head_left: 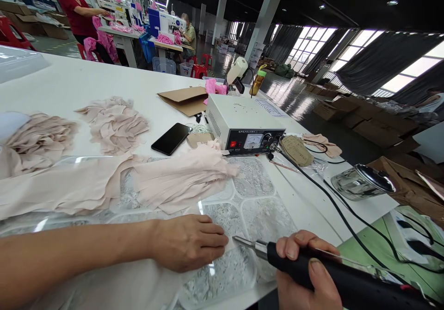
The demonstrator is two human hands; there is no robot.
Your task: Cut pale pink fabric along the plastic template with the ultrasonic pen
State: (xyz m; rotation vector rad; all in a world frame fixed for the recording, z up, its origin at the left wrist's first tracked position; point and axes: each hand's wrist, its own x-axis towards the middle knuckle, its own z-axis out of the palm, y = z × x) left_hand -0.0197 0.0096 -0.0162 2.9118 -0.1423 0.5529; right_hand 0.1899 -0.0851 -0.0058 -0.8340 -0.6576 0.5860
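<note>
My left hand (189, 241) lies flat with fingers together, pressing a small pale piece of fabric (231, 243) onto a clear plate (263, 217) near the table's front edge. My right hand (305, 273) is wrapped round the black handle of a cutting tool (333, 273). Its metal tip (243, 241) touches the fabric just beside my left fingertips. A black cable (333, 203) runs from the tool toward the white control box (244, 125).
Piles of beige fabric strips (180, 180) and scraps (114, 122) lie behind my hands. A black phone (171, 139), cardboard (185, 99), a metal cup (360, 182) and paper tags (295, 150) sit on the white table. Other people work at sewing machines (168, 23) far behind.
</note>
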